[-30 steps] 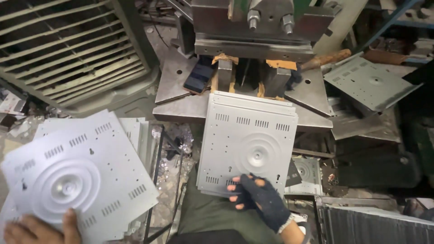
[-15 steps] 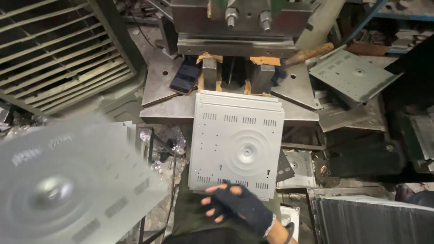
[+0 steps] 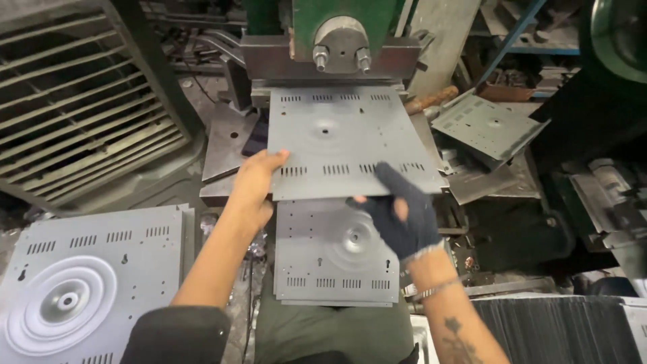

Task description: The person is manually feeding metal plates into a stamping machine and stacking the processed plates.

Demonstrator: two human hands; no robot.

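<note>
Half a second ago only my gloved right hand (image 3: 399, 217) touched a panel; now my bare left hand (image 3: 255, 183) has joined it, fingers of both gripping the near edge of a flat, grey, slotted sheet-metal panel (image 3: 350, 141) pushed under the press (image 3: 337, 40). A matching panel (image 3: 333, 259) with a stamped round dish lies on my lap below.

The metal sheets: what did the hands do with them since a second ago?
The left hand left the stack of sheets on the left and now grips a grey sheet together with the gloved right hand, held flat up at the green press. The right hand has let go of the sheet on the lap, which stayed put.
</note>
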